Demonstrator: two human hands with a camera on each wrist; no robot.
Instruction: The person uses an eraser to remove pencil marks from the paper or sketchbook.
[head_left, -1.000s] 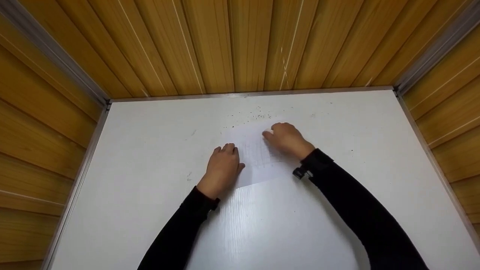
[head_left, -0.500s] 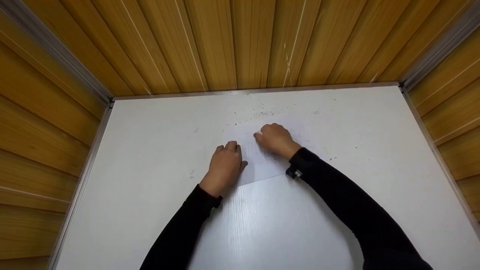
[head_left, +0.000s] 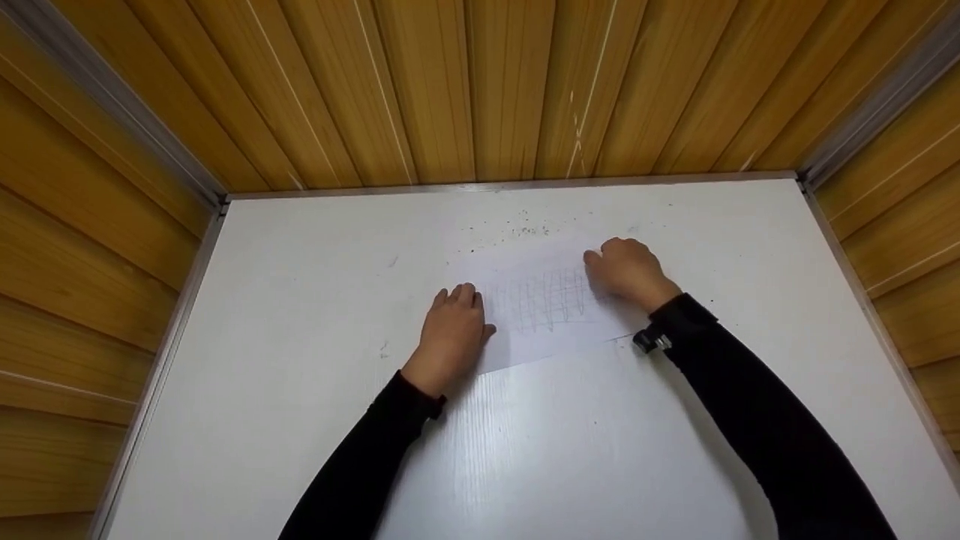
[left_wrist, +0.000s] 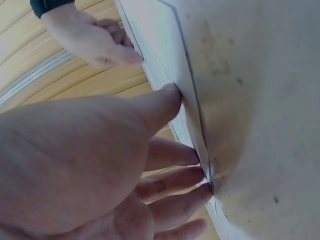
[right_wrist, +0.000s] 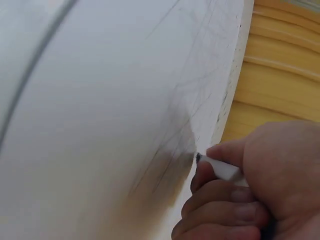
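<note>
item: one sheet of paper (head_left: 551, 311), lying flat on the white table (head_left: 300, 300), its long axis running left to right across us. pencil scribbles (head_left: 547, 300), one patch, are sitting mid-sheet.

left hand (head_left: 450, 334): we are pressing it flat on the sheet's left edge, fingers straight and spread, gripping nothing. in the left wrist view the fingertips (left_wrist: 197, 172) are resting along that paper edge.

right hand (head_left: 630, 271): we are holding it over the sheet's right part, fingers curled and pinching a small white eraser (right_wrist: 220, 169). its darkened tip is touching the paper just right of the scribbles. the marks are lying leftward of this grip, between the two hands, nearer the right hand than the left.

also counted: dark crumbs (head_left: 517, 225), many, are lying scattered on the table just beyond the sheet's far edge. two black sleeves, one per arm. a small clip-like device (head_left: 649, 340) is sitting at the right wrist. wood panelling (head_left: 480, 90) is standing behind the table.
</note>
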